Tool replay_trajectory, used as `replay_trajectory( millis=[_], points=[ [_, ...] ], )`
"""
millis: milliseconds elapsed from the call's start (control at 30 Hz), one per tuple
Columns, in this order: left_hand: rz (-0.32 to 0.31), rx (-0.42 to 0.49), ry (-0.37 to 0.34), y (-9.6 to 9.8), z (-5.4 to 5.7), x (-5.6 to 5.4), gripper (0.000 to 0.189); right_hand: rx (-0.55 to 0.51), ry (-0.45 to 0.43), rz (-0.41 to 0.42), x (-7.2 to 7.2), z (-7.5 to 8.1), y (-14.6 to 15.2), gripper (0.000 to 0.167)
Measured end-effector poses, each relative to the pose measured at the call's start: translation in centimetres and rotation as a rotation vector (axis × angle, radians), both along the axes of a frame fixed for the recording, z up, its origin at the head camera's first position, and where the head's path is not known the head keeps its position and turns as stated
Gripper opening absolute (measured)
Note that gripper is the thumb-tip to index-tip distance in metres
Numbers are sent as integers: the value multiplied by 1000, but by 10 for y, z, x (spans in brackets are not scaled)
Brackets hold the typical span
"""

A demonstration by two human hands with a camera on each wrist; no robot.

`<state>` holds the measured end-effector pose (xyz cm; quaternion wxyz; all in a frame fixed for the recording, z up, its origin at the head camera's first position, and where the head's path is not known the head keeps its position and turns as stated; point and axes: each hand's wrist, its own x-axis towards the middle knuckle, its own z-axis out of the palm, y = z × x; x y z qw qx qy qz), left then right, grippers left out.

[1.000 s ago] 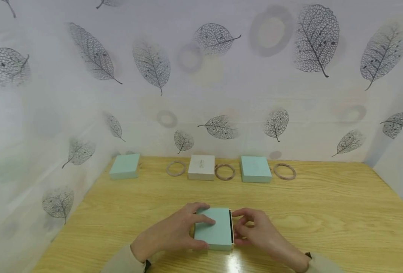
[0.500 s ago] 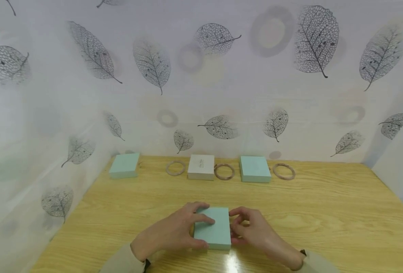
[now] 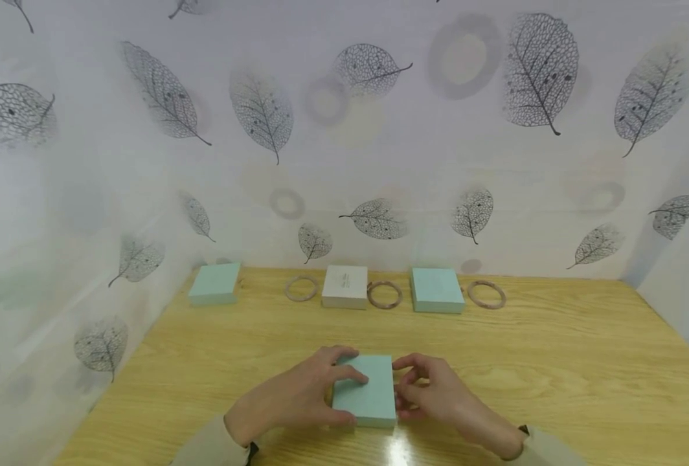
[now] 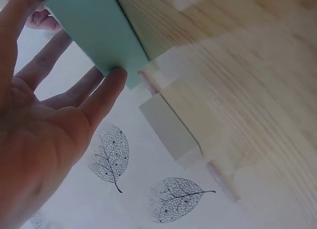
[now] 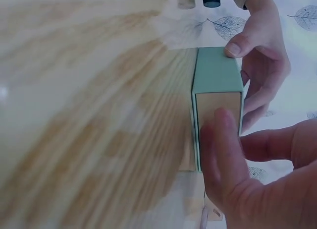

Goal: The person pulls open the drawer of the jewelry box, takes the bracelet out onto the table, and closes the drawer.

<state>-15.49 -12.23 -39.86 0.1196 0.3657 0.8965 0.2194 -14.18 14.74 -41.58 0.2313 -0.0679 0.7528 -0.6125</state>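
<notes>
A mint-green sleeve box (image 3: 368,391) lies flat on the table near its front. My left hand (image 3: 306,391) holds it from the left, with the thumb at the near side, one finger on top and another at the far edge. In the right wrist view, the tan end of the box's drawer (image 5: 210,104) sits flush inside the green sleeve. My right hand (image 3: 438,391) is at the right end of the box, its fingertips (image 5: 223,117) resting against that drawer end. Any contents of the drawer are hidden.
Along the back of the wooden table (image 3: 554,362) stand two green boxes (image 3: 213,285) and a white box (image 3: 344,286). A pale ring-shaped bangle (image 3: 301,288) and two brownish bangles (image 3: 384,294) lie among them. A leaf-patterned sheet (image 3: 379,149) hangs behind.
The drawer, which stuck out slightly on the right, has slid left into the green sleeve. My right hand moved slightly left with it; the left hand kept its hold.
</notes>
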Motion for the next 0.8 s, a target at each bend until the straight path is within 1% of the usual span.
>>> replay_trajectory(
  millis=[67, 167, 267, 333, 467, 567, 633, 667, 800],
  points=[
    [-2, -7, 12, 0, 1, 1, 50, -11, -1, 8, 0, 1, 3, 41],
    [-11, -23, 63, 1, 1, 4, 50, -13, 4, 16, 1, 4, 12, 42],
    [-39, -33, 136, 2, 3, 8, 50, 6, 14, 30, 0, 8, 26, 43],
    [-70, -30, 189, 4, 3, 11, 47, 25, 20, 48, 0, 12, 38, 44],
    [-134, -27, 291, 9, 4, 17, 37, 61, 50, 87, -1, 20, 57, 45],
    [-154, -45, 359, 13, 4, 20, 32, 80, 73, 103, 0, 24, 67, 45],
    [-152, -62, 383, 14, 4, 22, 31, 88, 83, 106, 1, 26, 72, 44],
    [-148, -70, 384, 14, 4, 23, 31, 91, 85, 106, 1, 27, 74, 44],
    [-128, -91, 361, 16, 5, 24, 31, 97, 80, 98, 2, 28, 82, 45]
  ],
)
